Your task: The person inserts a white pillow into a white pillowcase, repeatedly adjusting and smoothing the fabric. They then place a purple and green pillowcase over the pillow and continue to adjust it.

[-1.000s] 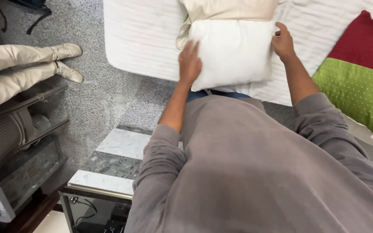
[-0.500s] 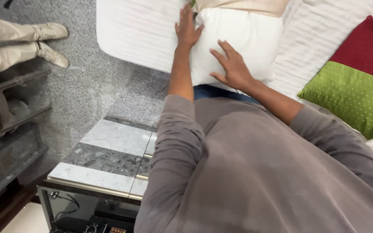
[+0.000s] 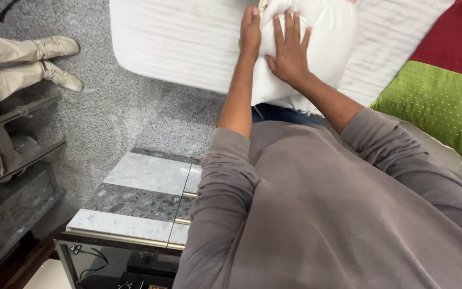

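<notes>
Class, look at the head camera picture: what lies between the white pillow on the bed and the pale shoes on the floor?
In the head view, between the white pillow and the pale shoes lie the white ribbed bedcover and grey speckled floor.

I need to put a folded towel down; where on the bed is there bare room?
The white bedspread lies bare left of the left hand. Crowded: both the left and right hand press the white pillow, with the red and green cushion beside it.

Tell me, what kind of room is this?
Most likely a bedroom: a bed with white bedding, a white pillow under both hands, and a red and green cushion beside it.
</notes>
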